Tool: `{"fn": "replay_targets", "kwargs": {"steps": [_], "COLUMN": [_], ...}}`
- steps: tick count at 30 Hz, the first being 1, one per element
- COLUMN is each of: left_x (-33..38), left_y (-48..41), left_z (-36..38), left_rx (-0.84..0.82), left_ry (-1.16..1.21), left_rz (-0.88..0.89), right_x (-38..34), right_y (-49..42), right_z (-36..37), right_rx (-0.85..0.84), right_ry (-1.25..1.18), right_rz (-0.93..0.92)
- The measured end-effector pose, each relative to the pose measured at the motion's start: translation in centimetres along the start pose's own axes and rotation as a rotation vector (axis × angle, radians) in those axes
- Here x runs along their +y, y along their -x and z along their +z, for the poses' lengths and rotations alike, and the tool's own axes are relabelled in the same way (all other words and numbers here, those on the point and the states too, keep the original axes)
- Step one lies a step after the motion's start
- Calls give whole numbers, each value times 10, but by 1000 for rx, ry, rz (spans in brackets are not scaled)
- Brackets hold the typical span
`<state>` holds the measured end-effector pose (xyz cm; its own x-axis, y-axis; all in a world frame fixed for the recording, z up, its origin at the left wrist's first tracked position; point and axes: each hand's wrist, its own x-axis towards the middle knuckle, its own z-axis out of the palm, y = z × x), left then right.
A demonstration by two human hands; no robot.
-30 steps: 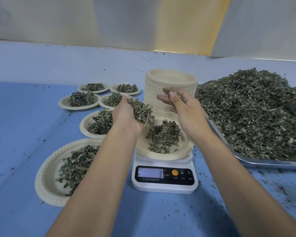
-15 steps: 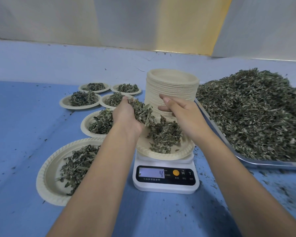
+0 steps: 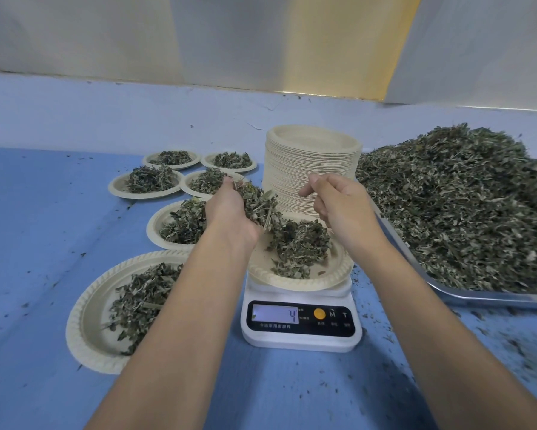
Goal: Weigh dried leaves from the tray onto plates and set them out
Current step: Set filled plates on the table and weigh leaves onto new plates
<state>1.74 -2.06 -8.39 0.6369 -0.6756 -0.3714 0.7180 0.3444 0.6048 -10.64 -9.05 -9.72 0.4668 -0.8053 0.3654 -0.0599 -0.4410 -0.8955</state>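
Note:
A beige paper plate (image 3: 338, 274) with a small heap of dried leaves (image 3: 301, 243) sits on a white digital scale (image 3: 301, 324) whose display reads 4. My left hand (image 3: 230, 212) hovers over the plate's left side and grips a handful of dried leaves (image 3: 259, 203). My right hand (image 3: 338, 206) hangs above the plate's right side, fingers loosely curled downward, with nothing visible in it. A metal tray (image 3: 478, 294) on the right holds a big pile of dried leaves (image 3: 462, 206).
A tall stack of paper plates (image 3: 312, 162) stands right behind the scale. Several filled plates lie to the left on the blue table, the nearest (image 3: 87, 324) beside my left forearm. Leaf crumbs are scattered on the table near the tray.
My right hand dropped its pinch of leaves onto the plate and now hangs with fingers down. The scale went from 3 to 4. My left hand stayed in place.

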Motion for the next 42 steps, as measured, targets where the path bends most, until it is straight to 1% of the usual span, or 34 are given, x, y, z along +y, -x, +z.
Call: {"fn": "replay_targets", "kwargs": {"steps": [5, 8, 14, 17, 20, 26, 29, 33, 38, 42], "left_x": [-1, -1, -5, -9, -14, -16, -12, -4, 2, 3], "left_y": [-1, 1, 1, 7, 13, 14, 11, 7, 9, 13], "left_z": [0, -1, 3, 7, 10, 11, 8, 5, 5, 7], "left_rx": [4, 15, 25, 39, 23, 32, 55, 48, 31, -16], "left_ry": [-29, -60, -238, -283, -272, -272, -270, -182, -92, -3], "left_rz": [9, 51, 166, 190, 206, 240, 243, 238, 227, 199], "right_x": [-1, -4, -10, -12, -12, -11, -9, -4, 0, -1], "right_y": [3, 5, 8, 11, 13, 13, 11, 8, 5, 6], "right_z": [-2, -1, 4, 9, 14, 15, 14, 10, 6, 5], "right_rx": [-46, -64, -202, -231, -211, -152, -128, -93, -53, -71], "right_ry": [68, 87, 41, 66, 133, 191, 204, 185, 245, 289], "right_rz": [-24, -48, -128, -168, -190, -237, -226, -196, -162, -168]}}
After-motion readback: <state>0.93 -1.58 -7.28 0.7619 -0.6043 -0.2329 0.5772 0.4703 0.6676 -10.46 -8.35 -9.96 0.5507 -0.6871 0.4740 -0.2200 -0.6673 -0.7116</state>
